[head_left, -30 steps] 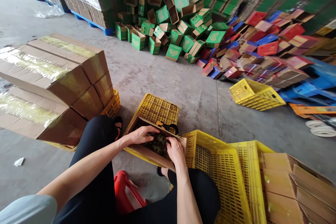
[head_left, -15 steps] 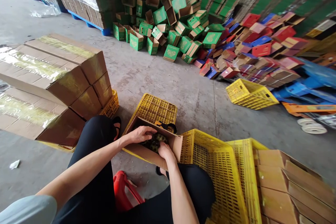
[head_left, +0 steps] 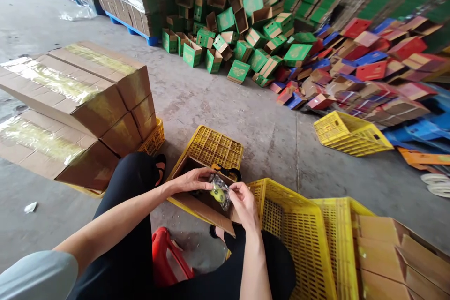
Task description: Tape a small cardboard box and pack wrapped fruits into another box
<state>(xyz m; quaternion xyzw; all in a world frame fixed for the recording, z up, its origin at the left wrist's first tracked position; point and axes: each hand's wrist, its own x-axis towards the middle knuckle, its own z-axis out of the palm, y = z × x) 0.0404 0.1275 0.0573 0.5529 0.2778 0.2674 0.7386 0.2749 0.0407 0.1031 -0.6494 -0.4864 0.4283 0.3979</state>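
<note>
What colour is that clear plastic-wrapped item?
The plastic-wrapped item is yellow-green with dark patches, head view best.

Packet: glossy, crinkled clear plastic
Box: matt cardboard
Tape: shiny plastic
Crate: smooth plastic
Floor: rough, matt concrete

Left forearm: enters at 8 o'clock, angled toward 2 o'clock. Left hand: back uppermost, fingers and thumb curled toward 3 o'clock. Right forearm: enters near 6 o'clock, nearly upright. Right hand: thumb and fingers pinched, directed toward 10 o'clock.
</note>
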